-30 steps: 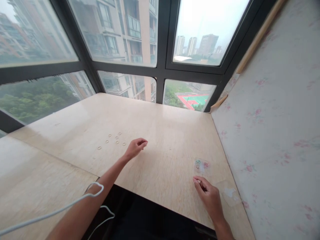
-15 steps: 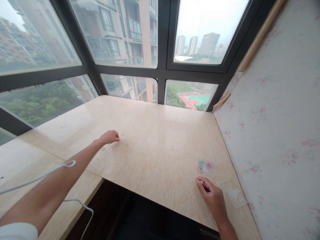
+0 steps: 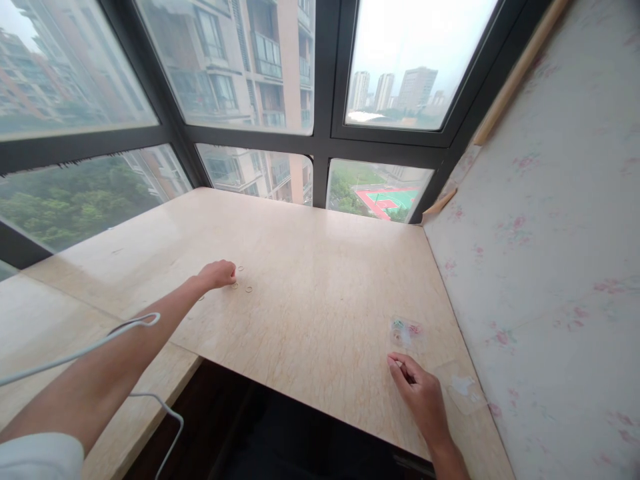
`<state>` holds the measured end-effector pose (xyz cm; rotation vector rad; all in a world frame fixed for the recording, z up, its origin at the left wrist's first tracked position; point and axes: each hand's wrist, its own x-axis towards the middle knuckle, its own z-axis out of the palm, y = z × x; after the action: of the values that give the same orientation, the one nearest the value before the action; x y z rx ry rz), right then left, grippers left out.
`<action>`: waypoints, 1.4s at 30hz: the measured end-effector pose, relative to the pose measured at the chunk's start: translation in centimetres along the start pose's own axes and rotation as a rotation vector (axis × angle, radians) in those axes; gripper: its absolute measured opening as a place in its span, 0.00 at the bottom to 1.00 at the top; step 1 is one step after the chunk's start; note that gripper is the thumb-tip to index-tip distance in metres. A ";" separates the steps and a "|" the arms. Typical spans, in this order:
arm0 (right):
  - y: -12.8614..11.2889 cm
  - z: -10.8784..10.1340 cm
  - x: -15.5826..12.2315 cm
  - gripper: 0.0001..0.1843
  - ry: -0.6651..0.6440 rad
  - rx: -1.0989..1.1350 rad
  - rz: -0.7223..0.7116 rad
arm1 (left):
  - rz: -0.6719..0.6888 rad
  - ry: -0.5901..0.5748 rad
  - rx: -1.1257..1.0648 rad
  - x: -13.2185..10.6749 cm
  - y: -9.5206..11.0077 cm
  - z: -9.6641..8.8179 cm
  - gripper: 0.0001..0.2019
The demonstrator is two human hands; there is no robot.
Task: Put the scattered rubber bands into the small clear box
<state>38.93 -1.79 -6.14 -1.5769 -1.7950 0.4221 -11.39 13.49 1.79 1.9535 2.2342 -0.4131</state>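
My left hand (image 3: pixel 217 274) reaches out over the pale wooden table (image 3: pixel 320 280) and rests with curled fingers on a scatter of several small thin rings (image 3: pixel 243 280). What its fingertips pinch is hidden. My right hand (image 3: pixel 420 393) lies near the table's front right edge with fingers curled, apparently pinching something tiny. Just beyond it sits a small clear plastic bag (image 3: pixel 404 331) with coloured bits inside.
A second clear bag (image 3: pixel 463 387) lies by the floral-papered wall (image 3: pixel 550 253) on the right. Windows (image 3: pixel 260 73) close the far and left sides. A white cable (image 3: pixel 100 347) hangs across my left forearm. A dark gap (image 3: pixel 280 433) opens below the table's front edge.
My left hand swung from the table's middle leftward onto the small rings and closed over them. My right hand has stayed in place.
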 end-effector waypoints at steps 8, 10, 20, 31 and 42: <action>-0.4 -0.1 0.1 0.19 -0.012 0.023 0.012 | 0.177 0.115 -0.072 -0.7 3.7 -1.3 0.08; -0.5 -0.1 0.1 0.18 -0.010 0.030 0.009 | 0.268 0.159 -0.110 -1.1 6.2 -2.0 0.07; -0.7 -0.1 0.3 0.15 -0.006 0.114 0.066 | 0.804 0.142 -0.497 -6.5 24.2 -3.1 0.05; -0.5 -0.2 0.3 0.13 -0.012 0.176 0.085 | 0.969 0.086 -0.613 -8.2 35.9 0.7 0.10; -0.7 -0.3 0.2 0.13 -0.013 0.144 0.079 | 1.010 0.197 -0.769 -7.3 35.3 2.3 0.08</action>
<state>38.62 -1.80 -5.37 -1.5503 -1.6764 0.5866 24.36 9.99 -2.15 2.2902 0.9223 0.6686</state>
